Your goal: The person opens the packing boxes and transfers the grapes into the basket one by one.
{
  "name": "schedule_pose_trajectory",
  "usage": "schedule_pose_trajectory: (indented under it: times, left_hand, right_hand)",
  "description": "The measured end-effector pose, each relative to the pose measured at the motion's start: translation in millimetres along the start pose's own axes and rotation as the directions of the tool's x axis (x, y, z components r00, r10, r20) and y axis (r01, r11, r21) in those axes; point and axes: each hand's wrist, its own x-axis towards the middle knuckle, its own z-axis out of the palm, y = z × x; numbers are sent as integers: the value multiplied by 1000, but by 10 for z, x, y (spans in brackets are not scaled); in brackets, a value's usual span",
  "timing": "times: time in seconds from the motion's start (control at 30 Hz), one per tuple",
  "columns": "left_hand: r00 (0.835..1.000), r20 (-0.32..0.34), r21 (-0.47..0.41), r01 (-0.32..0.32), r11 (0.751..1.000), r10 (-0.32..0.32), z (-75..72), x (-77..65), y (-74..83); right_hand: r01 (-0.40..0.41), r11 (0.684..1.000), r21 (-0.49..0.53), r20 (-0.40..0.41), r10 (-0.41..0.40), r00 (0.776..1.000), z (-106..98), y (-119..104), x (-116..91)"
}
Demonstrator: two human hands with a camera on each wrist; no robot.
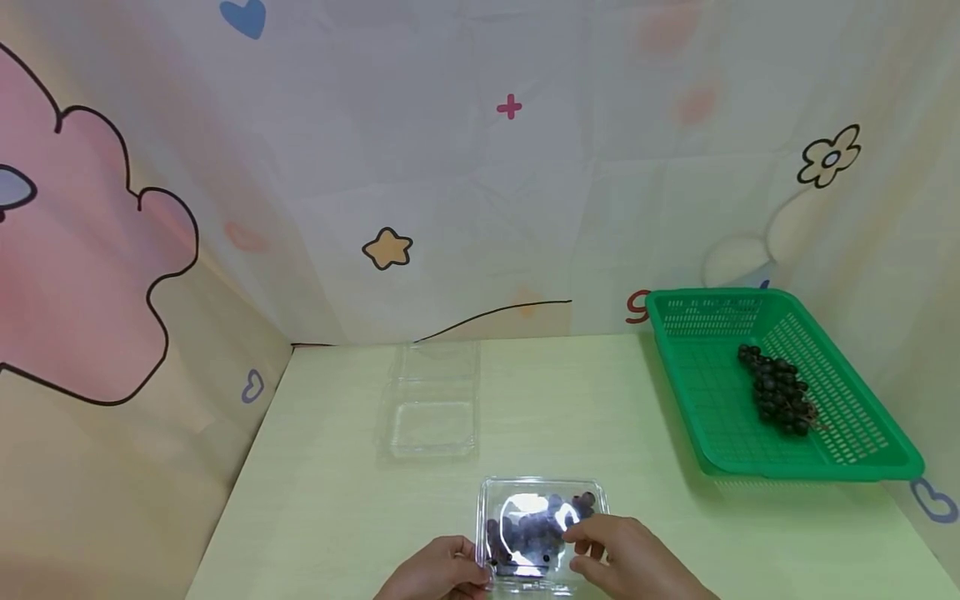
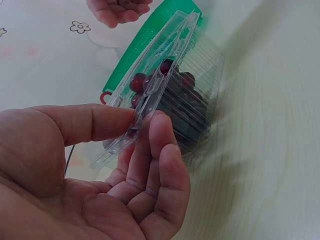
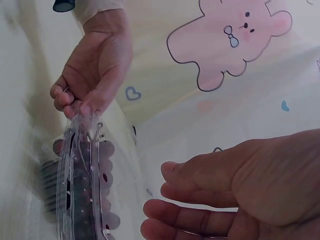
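Pale printed cloth hangs around me like walls, a big pink cartoon figure at the left edge, a blue heart upper left and an outlined flower upper right. Below, the pale, wood-grained worktop runs back to the cloth.

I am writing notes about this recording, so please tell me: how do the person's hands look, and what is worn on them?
The left hand and right hand are both bare, without gloves or visible rings. A pale cuff or band shows at the left wrist; I cannot tell which.
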Motion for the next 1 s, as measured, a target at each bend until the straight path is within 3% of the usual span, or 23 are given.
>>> schedule_pose_trajectory:
  times: [0.27, 0.4, 0.67, 0.87, 1.0]
  left_hand:
    - [1000, -6, 5, 11, 1000, -11, 0, 2, -6]
    - [1000, -12, 2, 12, 1000, -12, 4, 7, -17]
    - [1000, -14, -15, 2, 1000, -2, 3, 15, -43]
    - [1000, -13, -13, 2, 1000, -2, 9, 14, -33]
    - [1000, -15, -14, 11, 1000, -12, 2, 16, -26]
  right_hand:
    - [20, 993, -114, 9, -19, 1000, 75, -155, 96]
    - [9, 993, -117, 20, -7, 1000, 116, -216, 127]
    - [121, 979, -162, 26, -119, 993, 236, -280, 185]
    - [267, 940, -214, 27, -267, 963, 347, -294, 264]
    - [273, 935, -225, 42, -271, 962, 398, -325, 316]
